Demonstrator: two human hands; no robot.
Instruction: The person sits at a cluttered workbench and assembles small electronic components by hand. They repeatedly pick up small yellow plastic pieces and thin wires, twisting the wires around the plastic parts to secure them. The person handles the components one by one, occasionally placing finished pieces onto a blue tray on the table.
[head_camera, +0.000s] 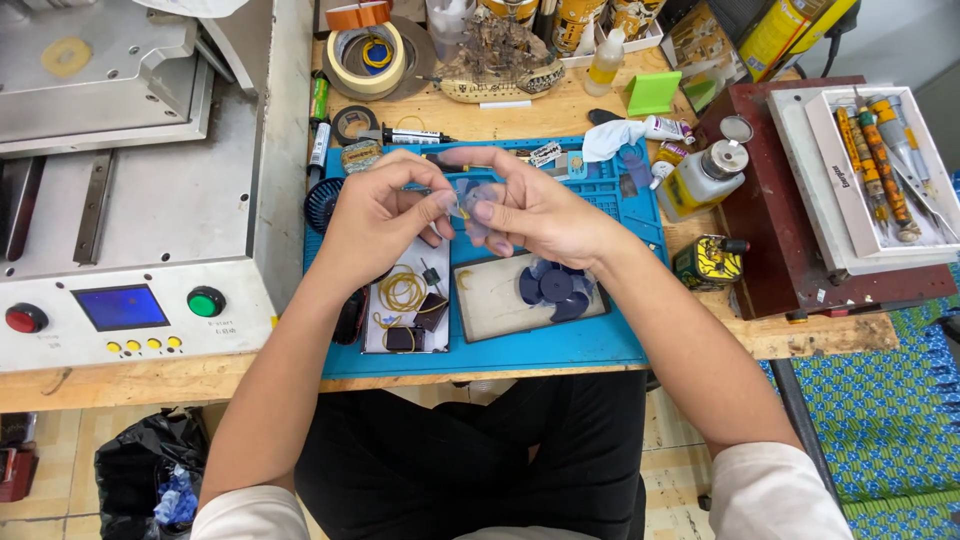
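Hands were held together above a blue work mat (600, 350) on a wooden bench (500, 115). A small thin translucent piece (466, 200), bluish and rounded, was pinched between them over the mat's middle. The left hand (375, 222) was curled, its thumb and forefinger closed narrowly on the piece's left edge. The right hand (535, 212) was closed on the piece's right side, the forefinger stretched across the top and the thumb pressed beneath. What kind of piece it was could not be told.

Just below the hands, a shallow pale tray (500, 305) was set on the mat, and several dark blue picks (553, 285) were fanned out in its right half. Left of that tray, a narrower white tray (385, 325) was seen with yellow rubber bands (402, 290) and small dark parts (420, 325) in it. A glass bottle of yellowish liquid (700, 180) was stood at the mat's right edge, with a small yellow-patterned tin (708, 262) near it. A roll of pale tape (367, 58) was laid at the back of the bench. A grey machine (140, 200) with a small blue screen (122, 306), a red button (25, 318) and a green button (206, 301) was placed to the left. A white box of tools (880, 170) was rested on a dark red plate (790, 250) to the right.
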